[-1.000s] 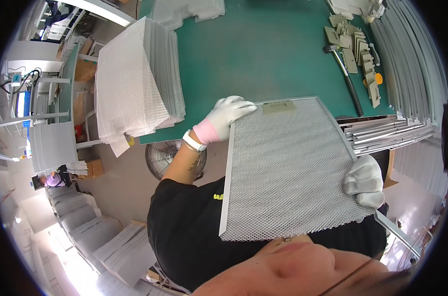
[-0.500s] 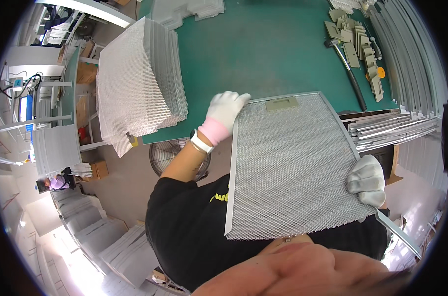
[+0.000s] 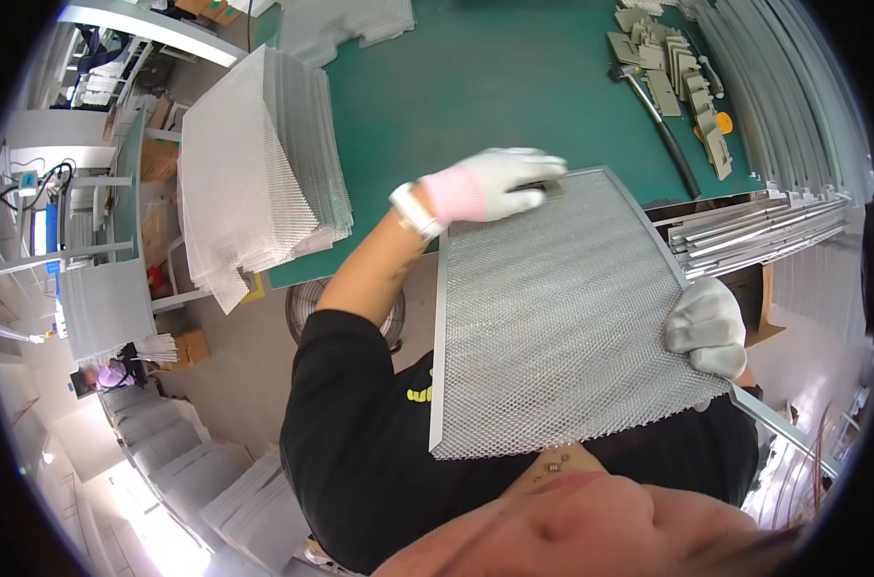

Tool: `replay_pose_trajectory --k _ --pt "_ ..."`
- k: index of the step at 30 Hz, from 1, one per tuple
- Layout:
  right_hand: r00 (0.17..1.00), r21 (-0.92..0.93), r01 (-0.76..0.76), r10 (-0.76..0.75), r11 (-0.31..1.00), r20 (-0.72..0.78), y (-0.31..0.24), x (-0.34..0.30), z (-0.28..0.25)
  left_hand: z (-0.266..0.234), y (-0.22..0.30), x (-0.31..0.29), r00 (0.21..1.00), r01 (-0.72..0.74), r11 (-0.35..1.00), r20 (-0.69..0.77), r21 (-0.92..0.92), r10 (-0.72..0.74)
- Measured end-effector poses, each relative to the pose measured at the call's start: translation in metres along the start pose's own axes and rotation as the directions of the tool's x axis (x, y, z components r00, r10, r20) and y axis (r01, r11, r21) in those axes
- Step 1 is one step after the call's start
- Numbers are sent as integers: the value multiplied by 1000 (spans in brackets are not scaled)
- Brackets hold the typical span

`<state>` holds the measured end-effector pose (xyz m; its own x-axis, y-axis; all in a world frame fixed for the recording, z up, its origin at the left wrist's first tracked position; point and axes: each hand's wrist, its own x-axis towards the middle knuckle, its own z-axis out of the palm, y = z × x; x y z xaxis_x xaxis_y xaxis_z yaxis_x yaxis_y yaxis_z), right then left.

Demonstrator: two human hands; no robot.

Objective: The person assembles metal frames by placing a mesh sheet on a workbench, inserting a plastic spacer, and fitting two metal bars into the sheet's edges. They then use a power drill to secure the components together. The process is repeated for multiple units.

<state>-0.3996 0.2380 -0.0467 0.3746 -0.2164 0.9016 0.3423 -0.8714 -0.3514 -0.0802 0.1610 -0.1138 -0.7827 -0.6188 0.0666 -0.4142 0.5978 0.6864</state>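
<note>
A silver mesh filter panel (image 3: 562,327) lies tilted between the bench edge and my body, with metal frame strips along its left, far and right sides. Its near edge shows bare mesh. My left hand (image 3: 502,185), in a white glove with a pink cuff, reaches over the far edge. Its fingers are stretched out and its thumb stands apart beside the beige latch plate (image 3: 553,190), which it partly covers. Closed around the panel's right side is my gloved right hand (image 3: 708,329). Below it, a frame strip (image 3: 783,428) sticks out past the panel's near right corner.
On the green bench (image 3: 475,87) stand stacked mesh sheets (image 3: 249,163) at left. A hammer (image 3: 660,130) lies at right near beige latch plates (image 3: 663,87). Metal strips (image 3: 764,231) are piled right of the panel. A floor fan (image 3: 307,308) stands below the bench edge.
My left hand has left the panel's far left corner and moved right along the far edge to the latch plate. My right hand keeps its grip on the right side.
</note>
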Motion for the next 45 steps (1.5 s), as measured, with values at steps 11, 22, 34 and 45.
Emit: replay_pose_trajectory --k 11,22,34,45 --pt "991 95 -71 59 993 123 -4 -6 -12 8 -1 28 961 96 995 260 9 -96" --pt "767 173 -459 487 872 -417 94 63 -13 -58 113 -68 366 -493 869 -894 51 260" --pt "390 -412 -861 908 298 -156 163 -49 14 -58 81 -41 -31 -87 996 -999 -19 -22" --pt "750 110 -452 444 885 -491 118 66 -19 -59 88 -46 163 -105 956 -944 274 288"
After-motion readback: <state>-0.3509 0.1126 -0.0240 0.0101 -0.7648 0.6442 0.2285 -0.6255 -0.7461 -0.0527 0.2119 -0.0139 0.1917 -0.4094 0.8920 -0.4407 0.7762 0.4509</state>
